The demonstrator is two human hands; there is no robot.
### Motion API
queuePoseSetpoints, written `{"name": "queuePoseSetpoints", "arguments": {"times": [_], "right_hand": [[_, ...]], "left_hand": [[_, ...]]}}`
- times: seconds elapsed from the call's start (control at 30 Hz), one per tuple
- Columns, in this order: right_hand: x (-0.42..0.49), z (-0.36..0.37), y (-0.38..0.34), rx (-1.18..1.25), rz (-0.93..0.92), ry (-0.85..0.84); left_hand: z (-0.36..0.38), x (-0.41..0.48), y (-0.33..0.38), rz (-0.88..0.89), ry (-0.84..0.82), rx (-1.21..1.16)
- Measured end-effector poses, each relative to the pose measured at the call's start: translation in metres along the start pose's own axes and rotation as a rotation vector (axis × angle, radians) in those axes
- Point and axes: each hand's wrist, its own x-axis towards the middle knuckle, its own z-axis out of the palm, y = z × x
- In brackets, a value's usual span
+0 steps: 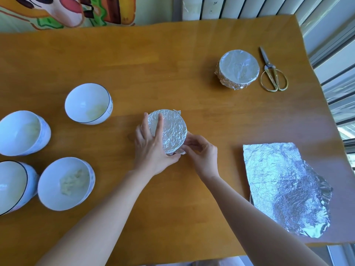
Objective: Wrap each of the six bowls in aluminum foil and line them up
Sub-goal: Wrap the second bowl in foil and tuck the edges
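A foil-covered bowl stands in the middle of the wooden table. My left hand rests on its left side, fingers straight over the foil top. At the near right rim, my right hand pinches the foil edge. Another foil-wrapped bowl sits at the back right. Several bare white bowls stand at the left: one farther back, one at the left edge, one nearer, and one partly cut off.
Gold-handled scissors lie right of the far wrapped bowl. Crumpled foil sheets lie stacked at the near right, close to the table's edge. A window frame runs along the right, a painted wall at the back.
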Motion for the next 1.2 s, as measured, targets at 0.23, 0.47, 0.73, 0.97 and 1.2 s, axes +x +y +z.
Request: {"name": "queuePoseSetpoints", "arguments": {"times": [0.23,0.47,0.73,0.97,1.2], "right_hand": [[0.003,0.002,0.003,0.073,0.122,0.046],[0.009,0.004,0.002,0.140,0.155,0.025],[0.024,0.004,-0.003,0.127,0.234,0.026],[0.019,0.017,-0.011,0.164,0.265,0.154],[-0.001,0.014,-0.004,0.445,0.153,-0.112]], "left_hand": [[-0.001,-0.001,0.002,-0.013,-0.002,0.003],[0.000,-0.001,0.004,-0.036,0.018,0.003],[0.003,-0.001,0.010,-0.094,0.041,-0.041],[0.000,-0.004,0.016,-0.163,-0.017,-0.157],[-0.005,-0.010,0.008,-0.156,-0.056,-0.281]]}}
